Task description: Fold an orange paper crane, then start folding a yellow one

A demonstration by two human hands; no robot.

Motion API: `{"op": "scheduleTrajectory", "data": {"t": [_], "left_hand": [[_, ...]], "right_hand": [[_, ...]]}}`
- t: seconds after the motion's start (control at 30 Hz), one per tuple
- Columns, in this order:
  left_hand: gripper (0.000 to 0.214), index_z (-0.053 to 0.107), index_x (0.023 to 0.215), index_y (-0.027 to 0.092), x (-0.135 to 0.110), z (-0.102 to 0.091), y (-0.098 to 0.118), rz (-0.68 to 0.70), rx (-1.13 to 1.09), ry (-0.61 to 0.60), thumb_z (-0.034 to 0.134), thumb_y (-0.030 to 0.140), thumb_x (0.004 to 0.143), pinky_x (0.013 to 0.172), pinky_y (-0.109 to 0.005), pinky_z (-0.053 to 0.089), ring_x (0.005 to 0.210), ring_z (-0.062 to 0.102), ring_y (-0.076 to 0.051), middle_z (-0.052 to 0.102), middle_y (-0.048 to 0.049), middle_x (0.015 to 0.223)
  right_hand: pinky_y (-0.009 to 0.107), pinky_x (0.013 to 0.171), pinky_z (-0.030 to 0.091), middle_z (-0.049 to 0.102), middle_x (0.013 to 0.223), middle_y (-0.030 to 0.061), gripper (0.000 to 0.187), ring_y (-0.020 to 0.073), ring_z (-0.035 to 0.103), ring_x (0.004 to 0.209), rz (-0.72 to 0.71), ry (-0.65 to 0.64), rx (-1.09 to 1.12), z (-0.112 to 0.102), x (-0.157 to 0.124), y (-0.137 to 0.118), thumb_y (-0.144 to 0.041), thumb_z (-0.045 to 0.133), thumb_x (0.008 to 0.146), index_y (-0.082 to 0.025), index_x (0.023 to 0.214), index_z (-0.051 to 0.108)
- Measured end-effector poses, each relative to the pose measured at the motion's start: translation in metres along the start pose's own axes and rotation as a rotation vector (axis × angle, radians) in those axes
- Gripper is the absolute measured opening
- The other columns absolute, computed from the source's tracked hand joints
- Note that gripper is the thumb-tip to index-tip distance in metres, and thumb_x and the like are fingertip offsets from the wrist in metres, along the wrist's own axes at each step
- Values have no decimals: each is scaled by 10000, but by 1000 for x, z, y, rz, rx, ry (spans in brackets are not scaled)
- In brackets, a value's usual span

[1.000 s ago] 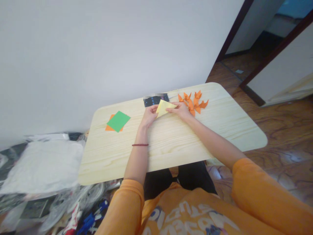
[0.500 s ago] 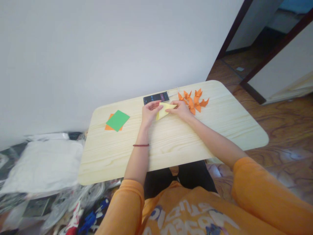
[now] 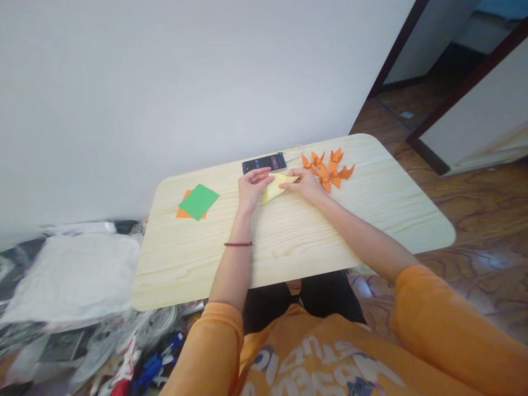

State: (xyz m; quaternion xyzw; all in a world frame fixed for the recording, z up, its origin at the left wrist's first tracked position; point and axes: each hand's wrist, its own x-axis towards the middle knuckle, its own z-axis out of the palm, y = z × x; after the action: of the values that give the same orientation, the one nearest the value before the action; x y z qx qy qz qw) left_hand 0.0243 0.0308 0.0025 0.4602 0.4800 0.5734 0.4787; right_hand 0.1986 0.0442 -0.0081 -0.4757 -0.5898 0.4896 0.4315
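Observation:
Between my two hands is a folded sheet of yellow origami paper (image 3: 274, 188), raised a little over the table. My left hand (image 3: 251, 190) is at its left edge, thumb against the paper and the other fingers bent over the top. From the other side, my right hand (image 3: 305, 185) pinches the pointed right end between thumb and fingers. Just right of that hand lie several folded orange paper figures (image 3: 333, 171). Off to the left, a green paper square (image 3: 198, 202) rests on top of orange paper (image 3: 183, 213). The underside of the yellow paper is hidden.
A phone (image 3: 264, 163) with a lit screen lies behind my hands, a white cable (image 3: 293, 156) at its right end. The pale wooden table (image 3: 198, 264) meets a white wall. Bagged items and a white bundle (image 3: 78, 275) are piled left of it.
The left fingers have lifted and shifted slightly on the yellow paper. Otherwise the hands and paper hold nearly the same place; the view has moved a touch.

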Motion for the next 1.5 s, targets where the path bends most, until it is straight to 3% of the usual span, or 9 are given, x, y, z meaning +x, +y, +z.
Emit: {"op": "scheduleTrajectory", "data": {"t": [0.57,1.0,1.27,1.5], "left_hand": [[385,734,903,170,1,1,1,-7,-30,13,844,257,544,738,-297,529,707,675,-157,727,-36,731],[223,745,747,158,1,3,1,6,-94,27,845,177,548,705,-268,514,662,653,-126,729,-54,744],[224,739,743,165,2,2,0,9,-65,21,843,201,548,711,-277,527,671,657,-130,733,-52,763],[238,737,768,160,3,3,-2,26,-61,30,841,227,564,721,-282,526,687,660,-137,727,-61,768]], "right_hand": [[237,517,322,532,582,-24,370,112,457,563,0,-24,40,-1,3,5,-398,818,510,-189,603,527],[227,488,330,562,548,-31,386,99,468,523,30,-11,123,1,1,-3,-363,860,437,-187,552,537],[222,480,308,547,517,-40,316,85,441,490,47,-13,82,-1,-5,-15,-327,839,483,-173,589,585],[253,546,396,584,625,-11,331,115,511,569,21,13,96,1,-6,-16,-280,834,480,-173,675,588]]}}
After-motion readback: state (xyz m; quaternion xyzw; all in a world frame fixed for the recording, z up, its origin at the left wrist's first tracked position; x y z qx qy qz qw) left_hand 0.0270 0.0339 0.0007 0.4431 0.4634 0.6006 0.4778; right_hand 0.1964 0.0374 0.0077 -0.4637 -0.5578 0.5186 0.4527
